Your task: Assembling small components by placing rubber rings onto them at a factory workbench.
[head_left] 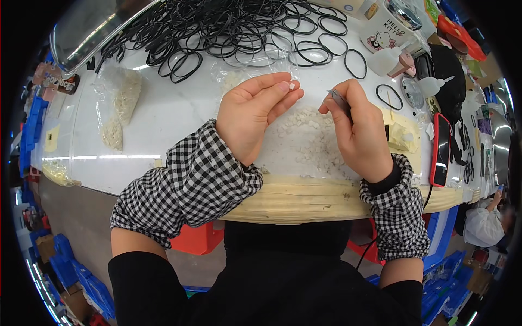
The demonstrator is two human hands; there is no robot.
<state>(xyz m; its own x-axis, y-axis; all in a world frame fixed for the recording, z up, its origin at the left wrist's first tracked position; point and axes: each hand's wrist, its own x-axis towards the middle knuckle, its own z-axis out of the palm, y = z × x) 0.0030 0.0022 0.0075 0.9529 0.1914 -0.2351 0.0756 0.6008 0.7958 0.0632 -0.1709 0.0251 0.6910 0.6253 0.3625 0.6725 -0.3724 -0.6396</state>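
My left hand (250,111), palm turned up, is closed in a pinch between thumb and fingers. A small white piece (292,86) sticks out at its fingertips. To the right of it, apart from it, my right hand (361,127) has its fingers wrapped round a small grey metal tool (340,101); the tip points up and left, and the tool's kind is not clear. Beneath and between the hands, a loose spread of small white pieces (321,149) lies on the white tabletop (179,122). Behind my left hand rests a clear plastic bag (231,79) with pale contents.
A big heap of black rubber rings (212,35) covers the far side. Another clear bag (122,103) of pale pieces lies left. At right are white squeeze bottles (383,61), a mug (387,31) and a red-edged phone (441,149). Yellow tape (304,201) lines the near edge.
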